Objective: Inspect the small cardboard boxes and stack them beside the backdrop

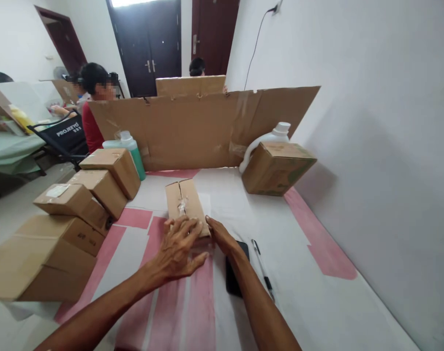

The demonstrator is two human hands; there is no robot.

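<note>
A small flat cardboard box lies in the middle of the pink-and-white covered table, its top flaps taped shut. My left hand rests palm down with its fingers spread on the near end of the box. My right hand touches the box's near right corner with its fingertips. Neither hand is wrapped around anything. A black phone lies partly under my right forearm, and a pen lies just to its right.
Several closed cardboard boxes are stacked along the left edge. A green bottle stands behind them. A tilted box and a white jug sit at the back right, before a cardboard screen. Two people sit beyond it. A wall runs along the right.
</note>
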